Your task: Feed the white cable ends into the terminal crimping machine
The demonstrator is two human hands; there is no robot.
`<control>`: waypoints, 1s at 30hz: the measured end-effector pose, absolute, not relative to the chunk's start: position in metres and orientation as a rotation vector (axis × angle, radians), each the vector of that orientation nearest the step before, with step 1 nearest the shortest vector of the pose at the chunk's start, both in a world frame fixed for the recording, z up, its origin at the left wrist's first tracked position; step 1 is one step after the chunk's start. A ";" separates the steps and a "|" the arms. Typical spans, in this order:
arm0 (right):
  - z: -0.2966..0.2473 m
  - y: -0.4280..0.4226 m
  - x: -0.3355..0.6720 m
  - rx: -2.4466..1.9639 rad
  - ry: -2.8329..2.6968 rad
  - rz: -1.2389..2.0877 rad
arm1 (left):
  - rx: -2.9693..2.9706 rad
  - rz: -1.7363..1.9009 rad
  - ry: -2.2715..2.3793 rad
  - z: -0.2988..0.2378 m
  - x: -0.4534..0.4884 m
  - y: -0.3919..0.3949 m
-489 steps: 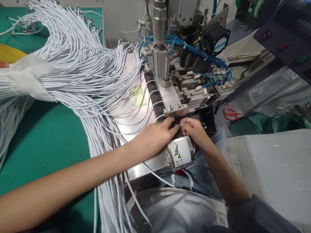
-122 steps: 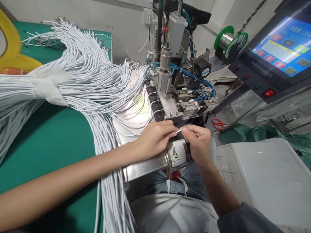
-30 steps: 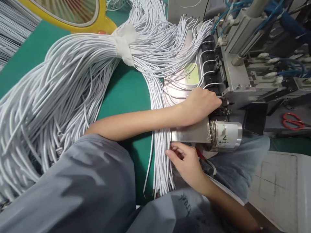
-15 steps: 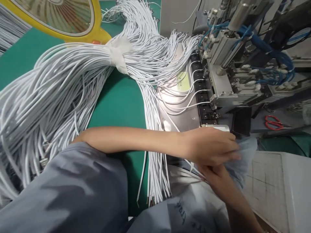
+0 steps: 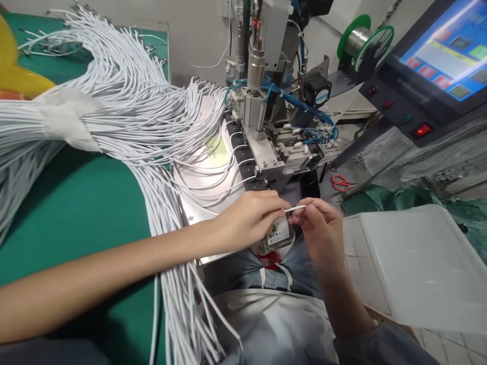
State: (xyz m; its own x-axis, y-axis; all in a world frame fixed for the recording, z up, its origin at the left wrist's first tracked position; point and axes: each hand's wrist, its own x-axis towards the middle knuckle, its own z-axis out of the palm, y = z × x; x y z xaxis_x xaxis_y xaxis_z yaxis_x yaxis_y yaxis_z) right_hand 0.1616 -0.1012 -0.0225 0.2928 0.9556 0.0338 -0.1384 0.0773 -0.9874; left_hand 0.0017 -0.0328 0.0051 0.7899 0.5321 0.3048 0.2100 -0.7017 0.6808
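Between my two hands runs a short stretch of white cable [image 5: 296, 208]. My left hand [image 5: 253, 215] pinches it between thumb and fingers, just in front of the machine's near end. The fingertips of my right hand [image 5: 321, 223] are closed on the cable's end, where thin dark wire tips show. A thick bundle of white cables [image 5: 148, 126], bound with a pale wrap [image 5: 70, 119], lies to the left, and part of it hangs down beneath my left forearm. Several cables lead into the black clamp row [image 5: 243, 157] of the machine.
Above the clamp row stands a pneumatic machine [image 5: 262, 137] with blue hoses. A lit screen [image 5: 449, 50] and a solder wire spool [image 5: 359, 40] are at upper right. Red-handled scissors [image 5: 340, 183] lie behind a white plastic bin [image 5: 426, 268]. A green mat [image 5: 76, 203] covers the table.
My hands have come up from my lap, moved apart and now hold a cable end between them. The view has swung right, bringing the screen and spool into sight.
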 end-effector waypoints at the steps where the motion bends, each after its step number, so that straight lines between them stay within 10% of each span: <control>1: -0.022 -0.101 0.160 -1.166 -0.922 1.026 | 2.318 0.661 0.553 0.006 0.002 -0.033; 30: -0.011 -0.093 0.157 -1.317 -1.535 0.292 | 2.735 0.869 0.540 -0.002 -0.002 -0.030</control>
State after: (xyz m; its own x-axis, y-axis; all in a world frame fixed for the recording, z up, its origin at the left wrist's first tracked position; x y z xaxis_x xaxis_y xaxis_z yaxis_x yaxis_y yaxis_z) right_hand 0.1565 -0.0932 -0.0112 0.1496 0.8317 0.5347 0.5773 0.3656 -0.7301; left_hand -0.0018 -0.0300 -0.0020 0.7575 0.4079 0.5098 0.2770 -0.9078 0.3148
